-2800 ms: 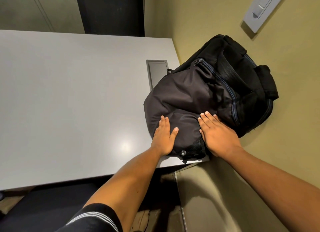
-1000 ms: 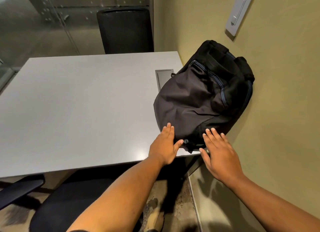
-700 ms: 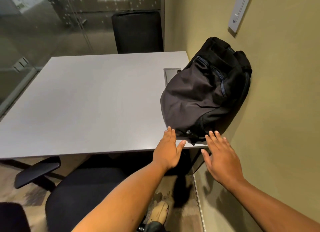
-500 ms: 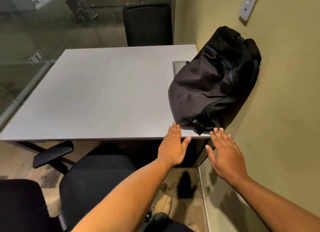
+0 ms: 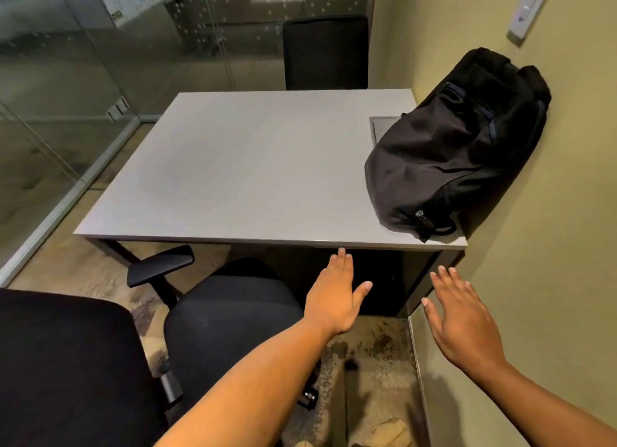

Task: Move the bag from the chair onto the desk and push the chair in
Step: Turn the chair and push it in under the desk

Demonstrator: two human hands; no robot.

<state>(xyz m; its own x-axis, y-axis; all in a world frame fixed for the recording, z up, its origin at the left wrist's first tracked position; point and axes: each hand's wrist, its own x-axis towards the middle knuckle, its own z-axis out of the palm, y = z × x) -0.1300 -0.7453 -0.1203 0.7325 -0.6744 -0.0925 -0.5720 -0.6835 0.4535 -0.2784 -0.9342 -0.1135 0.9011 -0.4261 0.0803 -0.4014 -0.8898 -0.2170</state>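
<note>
Nearest, the black chair stands out from the desk, its seat just short of the desk's near edge, not pushed in. Both hands hover empty just short of that edge: the left hand flat with fingers together and thumb out above the seat's right side, the right hand with fingers spread near the desk's right corner. Farther on, the black bag lies on the desk's right side, leaning against the wall.
</note>
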